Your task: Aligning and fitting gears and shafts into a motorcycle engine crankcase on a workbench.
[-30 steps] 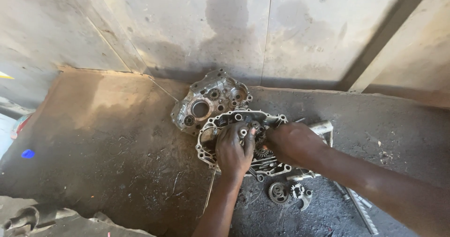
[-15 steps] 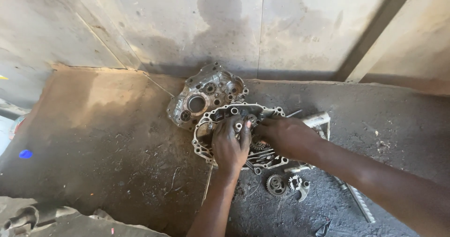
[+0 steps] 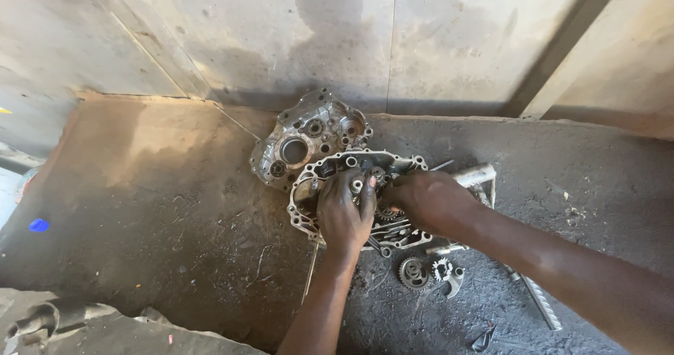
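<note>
Fingers [image 3: 359, 186] of the left hand [image 3: 344, 215] were curled down into the engine case half [image 3: 319, 179], closed over something inside it near a small shaft; what they gripped could not be made out. Right hand [image 3: 428, 201] lay beside it over the middle of the same case, its fingertips hidden beneath the hand, so their state could not be told. That case half lay flat on the floor [image 3: 154, 208], open side up, with gear teeth showing below the two hands. A second case half [image 3: 309, 141] rested just behind it, touching its far edge and tilted toward the wall [image 3: 281, 32].

Risk, in my judgement: the floor was coated in grit and dust, and any part lifted out and set down would pick it up. Both hands crowded one opening, so a slipped grip could pinch a finger against the gear teeth or drop a small piece into the dirt.

Loose gears [image 3: 414, 272] and a notched metal piece [image 3: 449, 276] lay on the floor just below the case. A ridged metal rod [image 3: 537, 299] lay near the right forearm. Flooring was bare, stained brown on the left and dark grey on the right, meeting a patched, water-marked concrete wall
</note>
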